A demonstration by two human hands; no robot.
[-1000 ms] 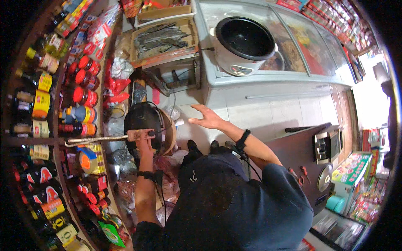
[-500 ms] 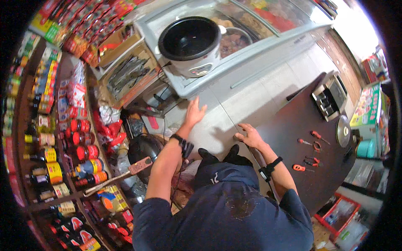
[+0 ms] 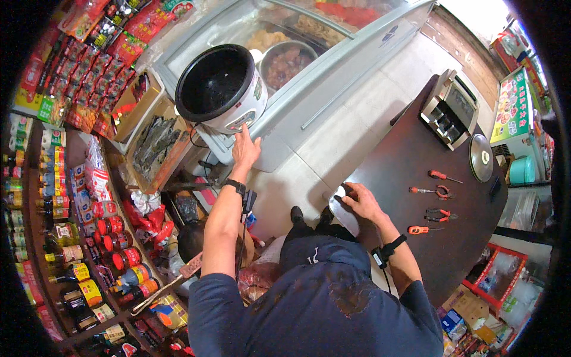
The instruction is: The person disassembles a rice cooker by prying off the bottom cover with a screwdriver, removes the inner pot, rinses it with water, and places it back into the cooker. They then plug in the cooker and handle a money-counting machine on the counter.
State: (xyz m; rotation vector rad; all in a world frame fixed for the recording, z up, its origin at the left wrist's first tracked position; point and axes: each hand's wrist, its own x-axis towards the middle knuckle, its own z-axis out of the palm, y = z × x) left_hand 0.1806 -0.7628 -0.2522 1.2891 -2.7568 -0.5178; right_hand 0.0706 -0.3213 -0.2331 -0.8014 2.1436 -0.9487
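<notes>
White rice cooker (image 3: 254,102): left hand (image 3: 245,149) now at front panel (image 3: 241,121).

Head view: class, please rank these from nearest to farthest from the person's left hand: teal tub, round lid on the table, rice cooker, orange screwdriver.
From the left hand:
1. Rice cooker: right at the hand, on the glass-topped case.
2. Orange screwdriver: on the table, to the right.
3. Round lid: farther right on the table.
4. Teal tub: farthest right, beyond the table.

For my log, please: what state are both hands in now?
Left hand: open, empty, one finger at the rice cooker.
Right hand: partly curled at a pale thing; grip cannot be told.
</notes>
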